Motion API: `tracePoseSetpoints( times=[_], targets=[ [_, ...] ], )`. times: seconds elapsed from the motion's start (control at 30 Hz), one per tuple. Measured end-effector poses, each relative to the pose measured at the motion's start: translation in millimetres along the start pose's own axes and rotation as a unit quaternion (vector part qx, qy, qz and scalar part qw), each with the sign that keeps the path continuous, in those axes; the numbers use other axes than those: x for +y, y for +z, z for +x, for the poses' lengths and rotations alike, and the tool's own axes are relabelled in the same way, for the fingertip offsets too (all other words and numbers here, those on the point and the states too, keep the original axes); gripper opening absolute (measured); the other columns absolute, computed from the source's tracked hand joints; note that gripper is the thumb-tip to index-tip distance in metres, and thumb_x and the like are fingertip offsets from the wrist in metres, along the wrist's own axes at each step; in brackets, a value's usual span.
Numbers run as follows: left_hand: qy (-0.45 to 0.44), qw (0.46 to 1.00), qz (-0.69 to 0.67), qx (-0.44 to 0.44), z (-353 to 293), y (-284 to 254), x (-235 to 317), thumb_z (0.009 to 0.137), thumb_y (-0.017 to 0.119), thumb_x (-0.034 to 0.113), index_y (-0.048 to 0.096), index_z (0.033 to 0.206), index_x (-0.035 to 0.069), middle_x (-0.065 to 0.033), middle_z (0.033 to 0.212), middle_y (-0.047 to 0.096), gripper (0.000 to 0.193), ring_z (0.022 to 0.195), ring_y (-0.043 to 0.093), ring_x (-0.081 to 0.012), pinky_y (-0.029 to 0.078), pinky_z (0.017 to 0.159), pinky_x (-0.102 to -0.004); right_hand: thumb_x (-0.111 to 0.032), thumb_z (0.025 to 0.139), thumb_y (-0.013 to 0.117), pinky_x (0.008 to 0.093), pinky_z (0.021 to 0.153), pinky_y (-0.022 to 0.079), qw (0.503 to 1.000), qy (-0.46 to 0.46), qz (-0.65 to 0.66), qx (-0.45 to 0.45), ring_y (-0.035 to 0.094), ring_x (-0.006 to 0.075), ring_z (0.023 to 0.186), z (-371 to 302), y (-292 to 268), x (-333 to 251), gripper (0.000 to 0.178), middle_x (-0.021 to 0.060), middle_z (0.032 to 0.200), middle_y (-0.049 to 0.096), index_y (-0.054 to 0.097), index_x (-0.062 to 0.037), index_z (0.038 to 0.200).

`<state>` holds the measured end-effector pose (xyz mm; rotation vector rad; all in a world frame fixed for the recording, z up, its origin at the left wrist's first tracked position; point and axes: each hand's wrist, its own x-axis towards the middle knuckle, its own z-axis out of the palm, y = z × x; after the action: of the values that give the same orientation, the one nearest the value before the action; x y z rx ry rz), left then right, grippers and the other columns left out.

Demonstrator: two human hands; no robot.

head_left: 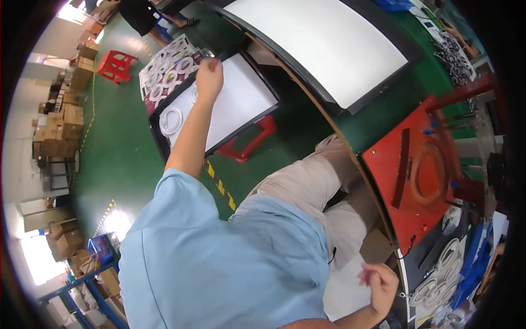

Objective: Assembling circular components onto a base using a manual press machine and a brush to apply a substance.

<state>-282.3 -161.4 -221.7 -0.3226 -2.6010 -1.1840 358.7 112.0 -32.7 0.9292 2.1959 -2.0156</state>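
My left hand (pixel 209 80) is stretched out to the far left, above the far edge of a black tray (pixel 256 81) lined with white sheet. Its fingers are curled closed, and what they hold, if anything, is hidden. A white coiled cable (pixel 171 120) lies in the tray's left end. A second white coil (pixel 194 93) shows in part beside my forearm. Just past the tray, several white coils (pixel 170 77) rest on a printed sheet. My right hand (pixel 379 282) hangs by the workbench edge at lower right, fingers loosely bent and apart, seemingly holding nothing.
A red press-like fixture (pixel 402 170) stands on the bench to my right, with white cable coils (pixel 438 282) nearer me. A large white-topped black tray (pixel 329 44) lies ahead. Red stools (pixel 116 66) stand on the green floor; cartons (pixel 63 123) are stacked at left. Another person's legs (pixel 145 22) show far off.
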Motion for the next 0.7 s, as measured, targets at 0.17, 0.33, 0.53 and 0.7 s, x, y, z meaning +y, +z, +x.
tracePoseSetpoints(
  times=[0.17,0.33,0.53,0.7],
  targets=[
    [-0.103,0.923,0.331,-0.167,-47.5,2.3,-120.8,0.089,0.066,0.013,0.058,0.135,-0.006,-0.026,0.137,0.067,0.05,0.123,0.066,-0.0464,0.052,0.11,-0.0542,-0.009,0.11,0.062,0.0262,0.068,0.05,0.997,0.063,0.027,0.027,0.063,0.0119,0.074,63.4,59.1,31.2,0.021,0.008,0.092,0.072,0.075,0.0054,0.119],
    [0.0,0.924,0.364,-0.114,-83.7,-5.2,-131.7,0.086,0.068,0.013,0.066,0.125,0.0,-0.022,0.122,0.071,0.041,0.114,0.066,-0.0426,0.054,0.097,-0.0548,-0.011,0.11,0.064,0.0242,0.072,0.053,0.994,0.102,0.033,-0.023,0.065,0.0087,0.079,91.6,84.2,35.9,0.02,0.005,0.093,0.074,0.074,0.0036,0.118],
    [0.009,0.889,0.366,-0.276,-70.6,-29.0,-122.9,0.089,0.082,0.037,0.075,0.104,0.0,-0.0207,0.106,0.077,0.041,0.102,0.072,-0.0423,0.055,0.094,-0.0513,-0.01,0.107,0.067,0.0243,0.071,0.053,0.998,0.017,-0.014,-0.054,0.068,0.0099,0.078,115.2,108.2,26.9,0.017,0.0065,0.093,0.075,0.076,0.002,0.114],
    [-0.143,0.882,-0.073,-0.444,-38.1,-100.4,12.4,0.1,0.08,0.036,0.076,0.115,0.0,-0.0095,0.105,0.08,0.039,0.097,0.072,-0.0165,0.056,0.086,-0.0365,-0.008,0.106,0.066,0.0255,0.071,0.054,0.999,0.003,-0.005,-0.048,0.071,0.0117,0.081,111.8,109.1,20.1,0.016,0.0074,0.093,0.074,0.077,0.0017,0.113]
  ],
)
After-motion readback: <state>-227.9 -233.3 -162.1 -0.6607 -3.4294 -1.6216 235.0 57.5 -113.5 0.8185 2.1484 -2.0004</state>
